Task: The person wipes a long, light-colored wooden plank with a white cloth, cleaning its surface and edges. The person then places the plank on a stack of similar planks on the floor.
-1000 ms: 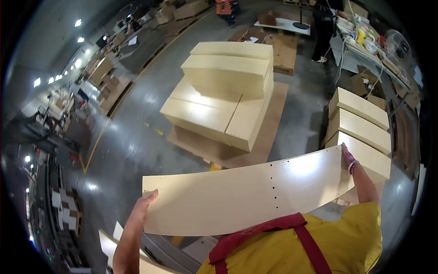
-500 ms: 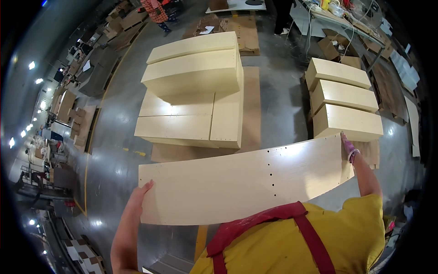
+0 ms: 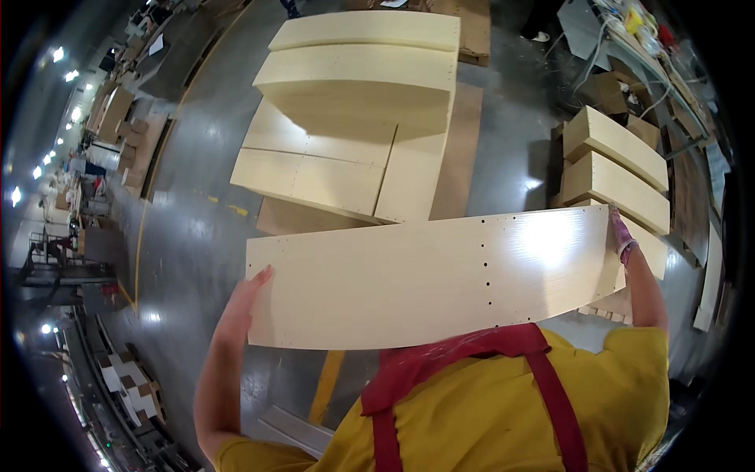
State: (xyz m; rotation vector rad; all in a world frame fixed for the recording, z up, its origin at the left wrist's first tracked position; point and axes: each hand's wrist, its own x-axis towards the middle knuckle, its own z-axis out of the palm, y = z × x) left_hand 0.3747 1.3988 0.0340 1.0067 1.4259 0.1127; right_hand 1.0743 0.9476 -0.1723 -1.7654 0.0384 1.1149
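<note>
A long cream-coloured wooden cabinet or box (image 3: 377, 287) with small drilled holes spans the space in front of my chest. My left hand (image 3: 258, 287) grips its left end, the thumb lying over the top face and the other fingers out of sight. At the opposite end my right hand (image 3: 620, 236), in a purple glove, closes on the right edge. Just past it stands a stack of similar cream boxes (image 3: 346, 181), with a gap in the layer nearest its top. The underside of the box I hold is hidden.
More cream boxes (image 3: 625, 185) sit in a row on a pallet at the right. Behind them is a cluttered workbench (image 3: 661, 63). Cardboard (image 3: 458, 149) lies under the central stack. Yellow lines (image 3: 326, 385) mark the grey floor. Another person's shoe (image 3: 540, 36) shows at the far right.
Both hands and the held box have moved up in the picture and slightly right. The view has shifted, with the central stack now higher. My grip stays the same.
</note>
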